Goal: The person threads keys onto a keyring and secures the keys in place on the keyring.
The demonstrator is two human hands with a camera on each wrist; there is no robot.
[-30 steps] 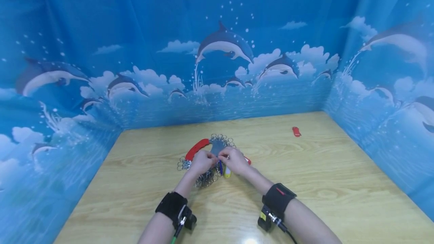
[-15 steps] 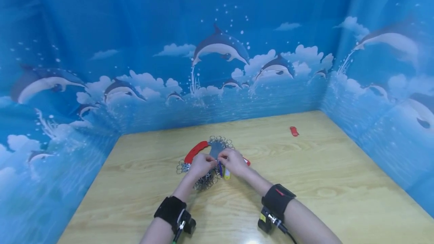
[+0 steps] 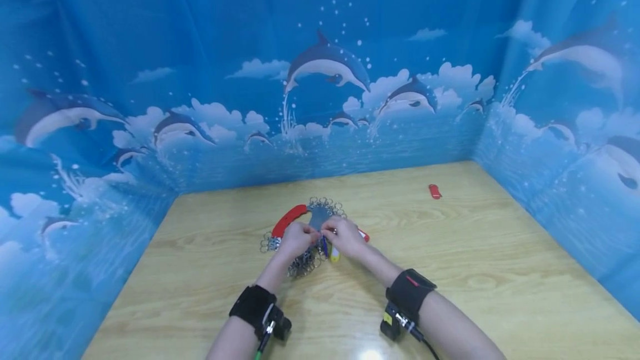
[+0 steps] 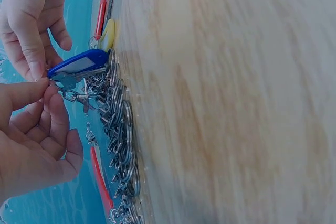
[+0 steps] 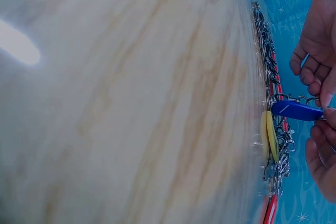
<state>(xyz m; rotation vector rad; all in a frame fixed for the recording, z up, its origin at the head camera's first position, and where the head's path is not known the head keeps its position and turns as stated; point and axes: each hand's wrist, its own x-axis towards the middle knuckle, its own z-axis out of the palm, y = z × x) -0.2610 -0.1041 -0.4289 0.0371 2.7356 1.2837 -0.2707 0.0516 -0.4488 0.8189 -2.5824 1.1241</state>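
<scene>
A blue key tag [image 4: 79,62] with a white label hangs between my two hands, a key [image 4: 81,76] beside it. My left hand [image 3: 298,239] pinches the small metal ring at the tag's upper end between thumb and forefinger. From the other side my right hand [image 3: 345,236] pinches the tag's end, its fingertips meeting the left ones. In the left wrist view a metal clasp [image 4: 83,98] runs from the fingertips to a heap of split rings [image 4: 122,135]. Both hands are over a grey plate [image 3: 320,216] edged with rings and clips.
A red curved strip [image 3: 290,220] lies left of the plate. A yellow key tag [image 3: 335,254] and a red key tag [image 3: 364,235] lie near the right hand. Another red tag [image 3: 435,191] sits alone at the back right of the wooden table [image 3: 210,271]. Dolphin-print curtains [image 3: 225,71] enclose it.
Both hands stay at the blue key tag, with only slight fingertip movement. The whole head view shifts a little.
</scene>
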